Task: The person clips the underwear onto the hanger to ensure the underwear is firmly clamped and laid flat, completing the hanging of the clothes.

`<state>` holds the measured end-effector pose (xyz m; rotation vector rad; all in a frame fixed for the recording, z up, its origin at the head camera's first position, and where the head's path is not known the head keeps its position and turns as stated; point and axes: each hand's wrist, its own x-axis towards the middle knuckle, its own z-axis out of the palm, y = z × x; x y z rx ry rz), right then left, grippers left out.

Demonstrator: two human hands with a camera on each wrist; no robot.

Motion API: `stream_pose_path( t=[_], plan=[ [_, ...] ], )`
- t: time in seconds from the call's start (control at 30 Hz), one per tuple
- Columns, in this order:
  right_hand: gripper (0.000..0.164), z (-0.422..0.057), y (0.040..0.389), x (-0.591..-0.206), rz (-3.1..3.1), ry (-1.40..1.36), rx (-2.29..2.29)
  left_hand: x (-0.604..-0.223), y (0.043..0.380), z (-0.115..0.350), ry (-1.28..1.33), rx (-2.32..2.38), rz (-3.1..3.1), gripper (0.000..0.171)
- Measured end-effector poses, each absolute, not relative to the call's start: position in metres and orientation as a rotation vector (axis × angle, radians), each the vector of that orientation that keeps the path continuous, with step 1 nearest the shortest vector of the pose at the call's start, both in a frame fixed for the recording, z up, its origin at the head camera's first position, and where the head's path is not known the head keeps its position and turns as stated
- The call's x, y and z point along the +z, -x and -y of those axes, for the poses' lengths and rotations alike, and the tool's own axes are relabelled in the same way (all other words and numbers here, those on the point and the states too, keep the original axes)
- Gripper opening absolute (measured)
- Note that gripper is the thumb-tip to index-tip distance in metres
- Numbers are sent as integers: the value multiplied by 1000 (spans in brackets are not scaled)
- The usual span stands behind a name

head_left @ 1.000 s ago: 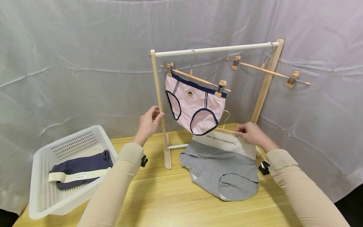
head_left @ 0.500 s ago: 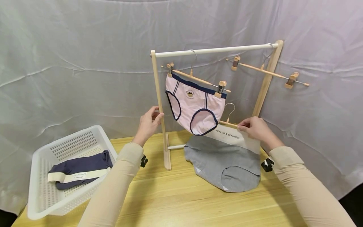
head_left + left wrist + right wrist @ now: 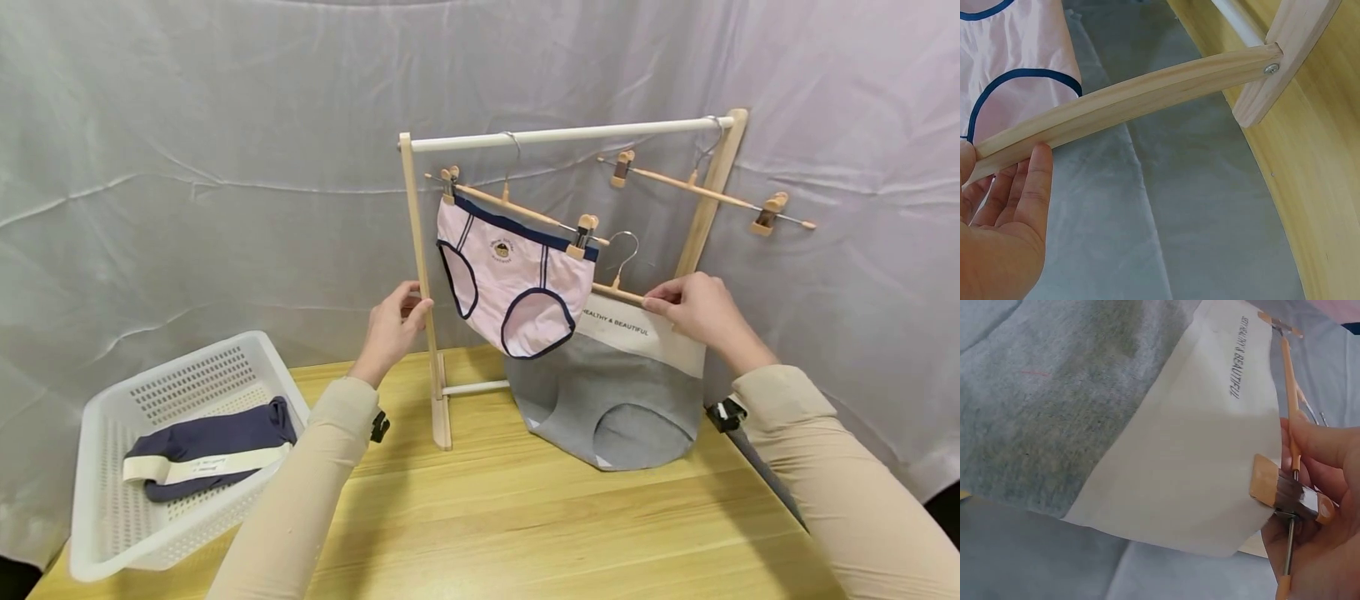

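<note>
My right hand (image 3: 701, 312) pinches the wooden bar of a clip hanger (image 3: 617, 292). From it hang grey underpants (image 3: 645, 400) with a white lettered waistband, partly behind pink ones. Up close in the right wrist view, a clip (image 3: 1266, 481) bites the waistband near my fingers, and the thumb lies along the bar. The hanger's metal hook points up, below the rack's white rail (image 3: 570, 133). My left hand (image 3: 393, 329) holds the rack's left wooden post (image 3: 416, 225) between thumb and fingers; the left wrist view shows fingertips (image 3: 1040, 156) against the wood.
Pink underpants (image 3: 517, 275) with navy trim hang clipped to a hanger on the rail's left part. Another clip hanger (image 3: 693, 182) hangs at the right end, bearing no garment. A white basket (image 3: 93, 500) with a folded navy garment (image 3: 217, 433) stands left. Grey cloth surrounds the table.
My right hand has risen and moved right, lifting the hanger and grey underpants up from low over the table. The left hand stays on the post.
</note>
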<state>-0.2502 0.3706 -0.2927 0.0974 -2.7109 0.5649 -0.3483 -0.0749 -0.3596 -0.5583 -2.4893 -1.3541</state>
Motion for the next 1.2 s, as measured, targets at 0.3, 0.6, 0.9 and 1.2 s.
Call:
stream_pose_path(
  t=[0.3, 0.6, 0.9, 1.2],
  plan=[
    [26, -363, 243, -257, 2644, -68, 538, -361, 350, 76, 553, -1370, 2486, 45],
    [27, -354, 243, -220, 2561, -93, 475, -360, 349, 76, 547, -1402, 2485, 45],
    [27, -342, 248, -190, 2556, -85, 450, -361, 349, 75, 537, -1429, 2476, 44],
    [29, -329, 248, -166, 2552, -82, 438, -362, 351, 76, 538, -1456, 2478, 45]
  ],
)
